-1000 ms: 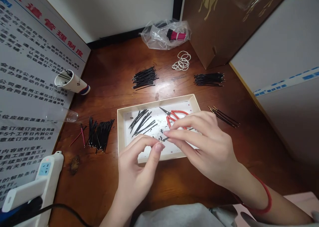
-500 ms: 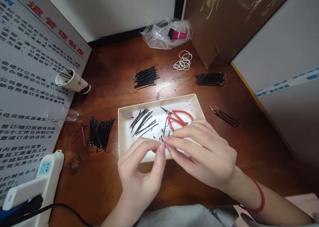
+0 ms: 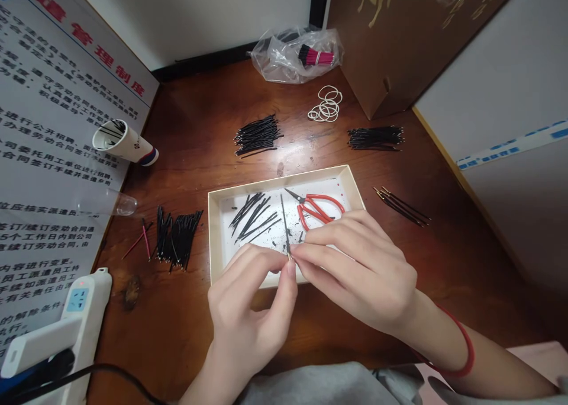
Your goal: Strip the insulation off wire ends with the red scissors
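Note:
My left hand (image 3: 244, 298) and my right hand (image 3: 359, 269) meet over the front edge of a white cardboard tray (image 3: 275, 183). Their fingertips pinch the lower end of a thin black wire (image 3: 285, 224), which stands up from them with a small metal tip showing at the pinch. Just beyond my right hand, red-handled scissors (image 3: 317, 209) lie in the tray. Several short black wires (image 3: 251, 215) lie to the left of the scissors, with small black scraps scattered about.
Bundles of black wires (image 3: 257, 135) lie loose on the wooden desk (image 3: 190, 316) around the tray. Behind are rubber bands (image 3: 327, 106) and a plastic bag (image 3: 293, 55) holding pink-banded wires. A paper cup (image 3: 124, 143) lies on its side at left, near a white power strip (image 3: 84, 310).
The wire has swung from pointing low and right to standing nearly upright between my fingertips. My hands have drawn closer together over the tray's front edge.

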A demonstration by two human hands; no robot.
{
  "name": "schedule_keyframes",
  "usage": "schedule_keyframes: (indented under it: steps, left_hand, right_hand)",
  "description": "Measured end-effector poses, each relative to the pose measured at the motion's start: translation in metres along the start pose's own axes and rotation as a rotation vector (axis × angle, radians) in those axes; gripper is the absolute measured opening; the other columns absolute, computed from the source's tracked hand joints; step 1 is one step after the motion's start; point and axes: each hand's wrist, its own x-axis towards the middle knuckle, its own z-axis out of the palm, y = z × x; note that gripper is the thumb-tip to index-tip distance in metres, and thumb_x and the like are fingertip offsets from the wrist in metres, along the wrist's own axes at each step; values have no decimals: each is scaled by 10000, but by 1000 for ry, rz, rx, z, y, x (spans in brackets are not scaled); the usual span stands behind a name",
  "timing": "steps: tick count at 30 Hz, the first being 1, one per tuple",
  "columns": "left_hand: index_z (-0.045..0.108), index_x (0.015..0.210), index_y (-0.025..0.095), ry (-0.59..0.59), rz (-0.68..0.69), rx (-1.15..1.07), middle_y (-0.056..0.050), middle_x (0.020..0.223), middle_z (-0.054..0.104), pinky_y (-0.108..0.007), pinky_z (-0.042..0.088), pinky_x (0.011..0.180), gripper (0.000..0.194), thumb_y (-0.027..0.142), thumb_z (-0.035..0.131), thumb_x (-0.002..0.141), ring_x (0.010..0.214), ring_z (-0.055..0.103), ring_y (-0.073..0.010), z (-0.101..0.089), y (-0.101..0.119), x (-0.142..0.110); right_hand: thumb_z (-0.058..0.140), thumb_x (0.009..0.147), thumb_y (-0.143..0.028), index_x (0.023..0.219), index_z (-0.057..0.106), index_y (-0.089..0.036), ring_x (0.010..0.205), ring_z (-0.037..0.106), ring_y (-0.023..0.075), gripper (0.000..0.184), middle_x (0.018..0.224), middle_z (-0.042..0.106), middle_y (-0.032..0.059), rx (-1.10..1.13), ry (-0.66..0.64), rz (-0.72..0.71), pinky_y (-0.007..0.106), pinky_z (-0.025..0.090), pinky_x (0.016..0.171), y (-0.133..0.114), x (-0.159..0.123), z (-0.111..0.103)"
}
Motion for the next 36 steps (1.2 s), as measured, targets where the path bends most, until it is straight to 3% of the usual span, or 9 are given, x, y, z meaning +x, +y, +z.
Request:
schedule_keyframes:
  steps: [6, 10, 15, 29, 34, 36]
  left_hand:
    - [564, 774, 164, -13, 4, 71, 18, 682, 583, -241, 427, 598, 188, -5, 571, 856, 632, 532, -103, 0, 1, 3]
    - [529, 738, 169, -77, 18, 161, 14, 665, 552, -247, 406, 595, 198, 32, 560, 878, 624, 497, -108, -4, 2, 3]
    - [508, 733, 165, -161, 60, 219, 6, 673, 532, -260, 389, 608, 208, 32, 547, 888, 640, 467, -116, -10, 4, 4]
    - [508, 712, 165, -198, -24, 65, 36, 651, 522, -200, 404, 585, 220, 22, 567, 870, 613, 475, -77, -13, 5, 6]
    - [493, 706, 167, -189, -6, 104, 35, 653, 501, -208, 400, 592, 225, 18, 560, 861, 619, 474, -81, -14, 0, 8]
    - [493, 717, 170, -174, -1, 141, 36, 662, 508, -214, 403, 604, 221, 16, 561, 860, 626, 479, -83, -14, -3, 9]
  right_hand:
    - [673, 861, -61, 875, 675, -138, 686, 590, 152, 78, 785, 718, 54, -36, 7, -51, 341, 459, 657, 1, -1, 0]
    - [610, 902, -82, 840, 678, -149, 700, 572, 156, 113, 777, 704, 45, -87, -85, -108, 338, 447, 663, 3, -1, 1]
    - [580, 894, -69, 768, 691, -127, 664, 508, 166, 177, 737, 680, 61, -46, -93, -156, 329, 440, 613, 2, 0, 3]
    - [590, 849, -28, 724, 616, -147, 655, 521, 133, 174, 717, 621, 36, 165, -52, 62, 285, 479, 608, -5, -2, 7]
    - [605, 827, -8, 763, 601, -158, 701, 582, 114, 164, 744, 614, 17, 196, -27, 168, 247, 515, 652, 1, 1, 1]
    - [630, 834, -3, 813, 626, -159, 738, 609, 113, 158, 777, 632, 21, 188, -21, 147, 241, 525, 680, 5, 1, -1]
